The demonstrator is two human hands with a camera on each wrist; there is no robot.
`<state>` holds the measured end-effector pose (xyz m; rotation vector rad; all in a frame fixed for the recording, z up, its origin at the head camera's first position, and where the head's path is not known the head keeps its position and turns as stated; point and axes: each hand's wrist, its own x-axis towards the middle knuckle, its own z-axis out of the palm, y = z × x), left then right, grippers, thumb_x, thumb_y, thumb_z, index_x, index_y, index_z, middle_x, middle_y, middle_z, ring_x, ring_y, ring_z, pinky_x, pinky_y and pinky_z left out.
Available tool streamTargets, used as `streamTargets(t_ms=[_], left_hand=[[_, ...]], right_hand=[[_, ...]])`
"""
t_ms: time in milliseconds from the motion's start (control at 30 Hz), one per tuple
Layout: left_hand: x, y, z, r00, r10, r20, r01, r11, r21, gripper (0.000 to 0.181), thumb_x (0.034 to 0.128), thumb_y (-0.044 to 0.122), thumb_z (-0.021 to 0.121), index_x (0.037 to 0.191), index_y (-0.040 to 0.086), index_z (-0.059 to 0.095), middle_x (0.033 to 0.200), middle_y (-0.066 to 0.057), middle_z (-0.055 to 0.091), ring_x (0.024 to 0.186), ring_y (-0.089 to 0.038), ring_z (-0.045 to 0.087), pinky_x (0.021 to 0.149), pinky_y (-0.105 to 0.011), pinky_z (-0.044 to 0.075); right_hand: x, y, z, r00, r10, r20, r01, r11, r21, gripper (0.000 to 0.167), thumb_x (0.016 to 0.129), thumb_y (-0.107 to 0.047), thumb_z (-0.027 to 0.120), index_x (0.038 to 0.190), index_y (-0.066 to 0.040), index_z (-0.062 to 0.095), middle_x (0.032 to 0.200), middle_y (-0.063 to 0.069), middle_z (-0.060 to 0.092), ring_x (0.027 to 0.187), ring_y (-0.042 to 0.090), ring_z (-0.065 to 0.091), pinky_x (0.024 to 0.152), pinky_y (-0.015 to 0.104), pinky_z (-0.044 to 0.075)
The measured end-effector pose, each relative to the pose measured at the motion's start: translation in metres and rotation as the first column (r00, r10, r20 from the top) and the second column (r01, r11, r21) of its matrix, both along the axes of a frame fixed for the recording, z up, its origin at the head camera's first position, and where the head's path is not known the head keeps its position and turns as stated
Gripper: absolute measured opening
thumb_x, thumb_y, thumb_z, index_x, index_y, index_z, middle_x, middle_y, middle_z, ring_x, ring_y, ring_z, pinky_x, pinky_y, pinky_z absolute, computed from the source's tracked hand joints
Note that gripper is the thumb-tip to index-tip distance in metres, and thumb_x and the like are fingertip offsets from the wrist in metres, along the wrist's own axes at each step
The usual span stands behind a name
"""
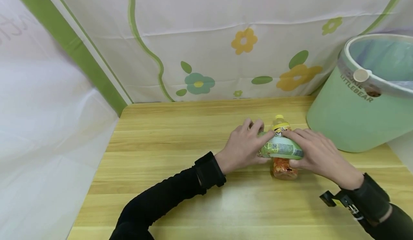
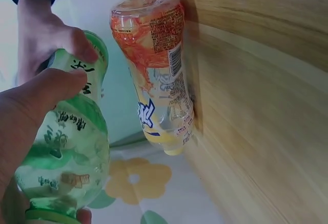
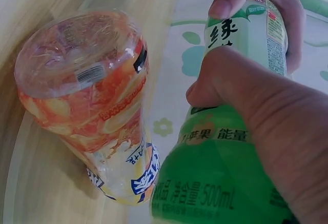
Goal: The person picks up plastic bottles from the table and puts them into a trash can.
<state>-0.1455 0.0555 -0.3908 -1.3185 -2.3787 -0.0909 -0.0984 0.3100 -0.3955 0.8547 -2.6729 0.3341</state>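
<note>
Both hands hold a green plastic drink bottle (image 1: 280,147) sideways above the table. My left hand (image 1: 242,147) grips its left end, thumb along the near side in the left wrist view. The right hand (image 1: 317,154) holds the opposite end, its thumb pressing on the label. Below the green bottle, a clear bottle (image 2: 154,70) with a red-orange label and yellow cap lies on its side, cap toward the back wall. In the head view the green bottle hides its middle; its base (image 3: 72,49) faces the right wrist camera.
A light-green bin (image 1: 358,107) with a liner bag stands at the right, close to the right hand. The wooden table (image 1: 155,136) meets a flower-print cloth (image 1: 206,46) at the back. White cloth (image 1: 48,125) hangs along the left side.
</note>
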Motion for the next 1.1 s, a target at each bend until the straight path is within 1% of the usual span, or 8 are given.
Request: streamTargets(t_ms=[200, 333, 400, 567, 667, 833, 967, 1100], left_hand=[[-0.003, -0.007, -0.002, 0.998, -0.048, 0.029, 0.047, 0.999, 0.009, 0.077, 0.0807, 0.073, 0.070, 0.139, 0.024, 0.056, 0.115, -0.004, 0.049, 0.092, -0.020, 0.046, 0.067, -0.023, 0.042], [-0.004, -0.014, -0.003, 0.996, -0.059, 0.064, 0.058, 0.998, 0.016, 0.078, 0.0821, 0.072, 0.070, 0.142, 0.025, 0.055, 0.116, -0.004, 0.051, 0.093, -0.020, 0.048, 0.068, -0.025, 0.043], [-0.004, -0.019, -0.003, 0.995, -0.051, 0.086, 0.050, 0.999, 0.012, 0.078, 0.0834, 0.070, 0.069, 0.146, 0.025, 0.053, 0.117, -0.003, 0.052, 0.095, -0.020, 0.049, 0.070, -0.025, 0.044], [-0.005, -0.038, -0.002, 0.989, 0.004, 0.149, -0.004, 1.000, 0.000, 0.080, 0.0857, 0.065, 0.070, 0.151, 0.024, 0.048, 0.124, -0.004, 0.052, 0.101, -0.022, 0.051, 0.077, -0.031, 0.049], [-0.007, -0.051, -0.002, 0.982, 0.042, 0.183, -0.043, 0.999, 0.001, 0.080, 0.0867, 0.064, 0.069, 0.152, 0.025, 0.047, 0.128, -0.004, 0.051, 0.107, -0.025, 0.051, 0.080, -0.036, 0.051], [-0.008, -0.074, -0.005, 0.972, 0.093, 0.217, -0.095, 0.995, 0.000, 0.077, 0.0899, 0.065, 0.064, 0.153, 0.024, 0.046, 0.135, -0.006, 0.050, 0.116, -0.030, 0.050, 0.086, -0.043, 0.051], [-0.009, -0.089, -0.008, 0.959, 0.147, 0.240, -0.149, 0.989, -0.010, 0.075, 0.0920, 0.066, 0.060, 0.153, 0.025, 0.046, 0.143, -0.008, 0.049, 0.125, -0.033, 0.047, 0.092, -0.050, 0.049], [-0.010, -0.103, -0.012, 0.937, 0.209, 0.280, -0.209, 0.977, -0.032, 0.075, 0.0941, 0.067, 0.056, 0.156, 0.028, 0.043, 0.152, -0.009, 0.043, 0.138, -0.037, 0.038, 0.102, -0.058, 0.041]], right_hand=[[0.000, -0.001, 0.000, 1.000, -0.004, 0.023, 0.004, 1.000, 0.001, 0.089, 0.056, -0.025, 0.098, 0.134, -0.008, 0.061, 0.112, 0.017, 0.068, 0.091, 0.036, 0.064, 0.061, 0.049, 0.052], [0.001, -0.001, -0.002, 0.999, -0.003, 0.042, 0.003, 1.000, -0.007, 0.088, 0.056, -0.024, 0.098, 0.134, -0.007, 0.060, 0.114, 0.020, 0.067, 0.094, 0.038, 0.064, 0.064, 0.053, 0.052], [0.001, -0.001, -0.002, 0.999, 0.003, 0.042, -0.003, 1.000, -0.011, 0.088, 0.056, -0.023, 0.098, 0.134, -0.007, 0.060, 0.114, 0.019, 0.067, 0.095, 0.038, 0.064, 0.065, 0.053, 0.052], [0.001, 0.000, -0.003, 0.999, 0.006, 0.035, -0.006, 1.000, -0.017, 0.088, 0.054, -0.023, 0.097, 0.133, -0.006, 0.061, 0.112, 0.018, 0.068, 0.094, 0.037, 0.064, 0.065, 0.053, 0.052], [0.001, 0.002, -0.003, 0.999, 0.002, 0.037, -0.001, 1.000, -0.014, 0.088, 0.054, -0.024, 0.096, 0.133, -0.005, 0.061, 0.113, 0.019, 0.067, 0.096, 0.039, 0.064, 0.069, 0.056, 0.052], [0.003, 0.003, -0.003, 0.999, 0.007, 0.043, -0.007, 1.000, -0.016, 0.086, 0.056, -0.024, 0.095, 0.133, -0.004, 0.061, 0.113, 0.019, 0.067, 0.097, 0.038, 0.063, 0.073, 0.057, 0.051], [0.004, 0.003, -0.003, 0.999, 0.019, 0.039, -0.019, 1.000, -0.020, 0.086, 0.056, -0.023, 0.094, 0.133, -0.003, 0.061, 0.112, 0.018, 0.067, 0.094, 0.036, 0.064, 0.068, 0.053, 0.052], [0.005, 0.004, -0.004, 0.999, 0.021, 0.044, -0.020, 0.999, -0.027, 0.085, 0.057, -0.023, 0.095, 0.133, -0.003, 0.062, 0.113, 0.018, 0.067, 0.094, 0.036, 0.064, 0.067, 0.052, 0.052]])
